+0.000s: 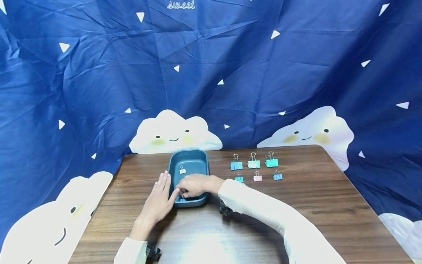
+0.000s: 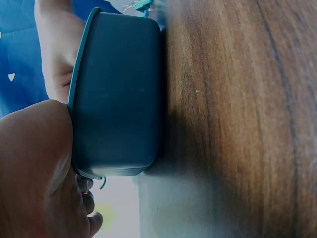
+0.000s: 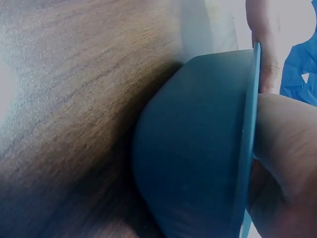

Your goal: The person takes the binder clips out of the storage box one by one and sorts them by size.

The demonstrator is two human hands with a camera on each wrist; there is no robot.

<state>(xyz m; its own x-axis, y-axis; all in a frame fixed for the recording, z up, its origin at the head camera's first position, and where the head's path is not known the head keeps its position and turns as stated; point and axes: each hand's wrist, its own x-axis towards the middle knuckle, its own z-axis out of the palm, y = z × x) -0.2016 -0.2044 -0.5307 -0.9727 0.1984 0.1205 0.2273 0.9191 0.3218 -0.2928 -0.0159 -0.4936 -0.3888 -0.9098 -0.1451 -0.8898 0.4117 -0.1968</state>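
A dark blue-green rectangular tray [image 1: 189, 155] stands on the table; its outer wall [image 2: 119, 94] fills much of the left wrist view. My left hand [image 1: 157, 201] lies along the tray's left rim with fingers straight, its thumb reaching over the near left corner. My right hand [image 1: 194, 185] comes in over the right side, its fingers bent down inside the tray. Right at those fingertips is a small blue binder clip [image 1: 182, 200], partly covered by the hand; I cannot tell whether they pinch it. Farther back in the tray sits a small white binder clip [image 1: 182, 170].
Right of the tray, larger binder clips stand in a back row: blue [image 1: 236, 166], pale-and-teal [image 1: 254, 164] and teal [image 1: 271, 162]. In front are smaller ones: teal [image 1: 239, 179], pink [image 1: 257, 178] and blue [image 1: 278, 176]. A blue cloud-print curtain [image 1: 211, 73] hangs behind the wooden table [image 1: 310, 183].
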